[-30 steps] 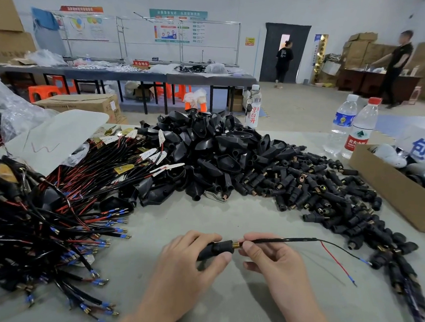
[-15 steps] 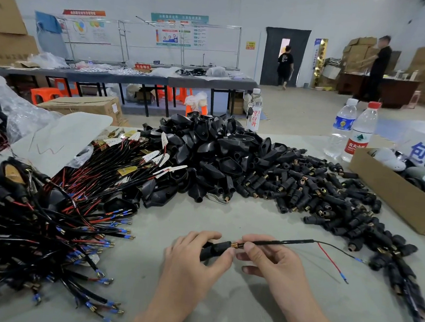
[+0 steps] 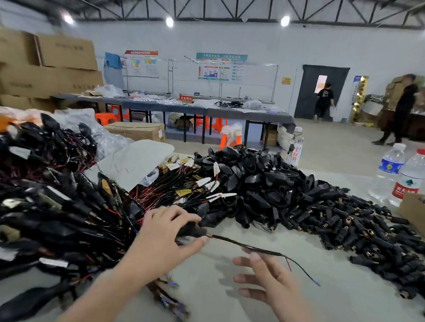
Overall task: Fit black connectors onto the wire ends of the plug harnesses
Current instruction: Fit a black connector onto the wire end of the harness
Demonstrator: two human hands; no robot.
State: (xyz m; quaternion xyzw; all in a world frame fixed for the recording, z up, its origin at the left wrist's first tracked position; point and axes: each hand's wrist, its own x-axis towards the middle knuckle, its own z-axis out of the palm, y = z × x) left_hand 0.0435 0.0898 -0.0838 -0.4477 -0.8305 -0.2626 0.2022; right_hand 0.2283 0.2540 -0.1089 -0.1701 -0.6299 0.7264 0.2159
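My left grip (image 3: pixel 163 236) is clenched around the black plug end of one plug harness (image 3: pixel 250 247), just left of the heap of loose black connectors (image 3: pixel 342 223). Its red and black wire ends trail toward that heap, past my right grip (image 3: pixel 265 276), which is released, fingers spread, holding nothing. Farther left of the heap, a tangle of harnesses (image 3: pixel 47 210) covers the surface (image 3: pixel 347 316).
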